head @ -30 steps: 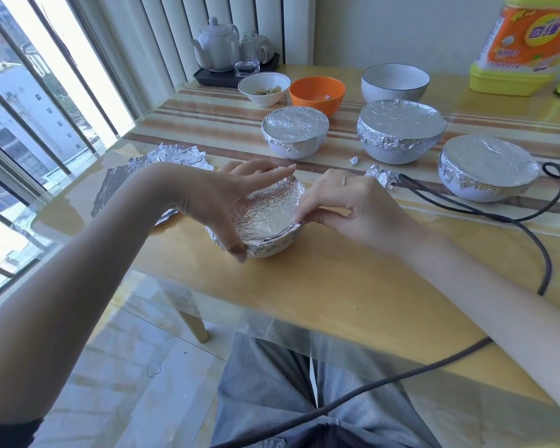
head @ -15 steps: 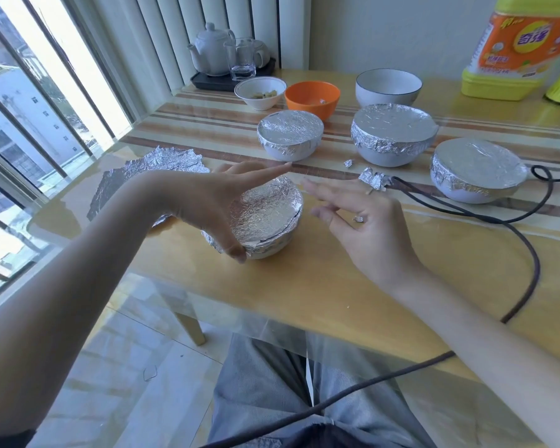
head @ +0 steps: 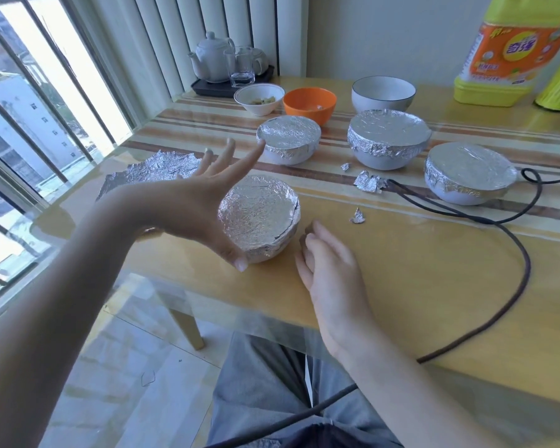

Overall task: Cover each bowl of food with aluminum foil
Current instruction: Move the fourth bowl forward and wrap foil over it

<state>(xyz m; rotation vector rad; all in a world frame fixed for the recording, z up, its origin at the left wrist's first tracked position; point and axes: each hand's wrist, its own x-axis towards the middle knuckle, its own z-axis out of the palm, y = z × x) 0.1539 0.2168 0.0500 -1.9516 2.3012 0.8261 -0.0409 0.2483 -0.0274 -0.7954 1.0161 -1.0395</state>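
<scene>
A small bowl wrapped in aluminum foil [head: 259,218] stands near the table's front edge. My left hand [head: 204,202] is at its left side, fingers straight and spread above the rim, thumb tip touching the bowl's lower front. My right hand [head: 324,253] lies on the table just right of the bowl with loosely bent fingers, holding nothing. Behind stand three foil-covered bowls: left [head: 288,137], middle [head: 388,130], right [head: 469,169]. Farther back are uncovered bowls: a small white bowl with food [head: 259,98], an orange bowl [head: 309,103], and a white dark-rimmed bowl [head: 383,92].
A loose crumpled foil sheet [head: 162,166] lies at the left by the window. Foil scraps [head: 369,182] dot the table middle. A dark cable [head: 527,263] loops across the right side. A yellow detergent bottle [head: 508,50] and a teapot tray [head: 220,59] stand at the back.
My right hand left the bowl's right rim, opened, then came down onto the table beside the bowl with fingers bent. My left hand stayed at the bowl's left side.
</scene>
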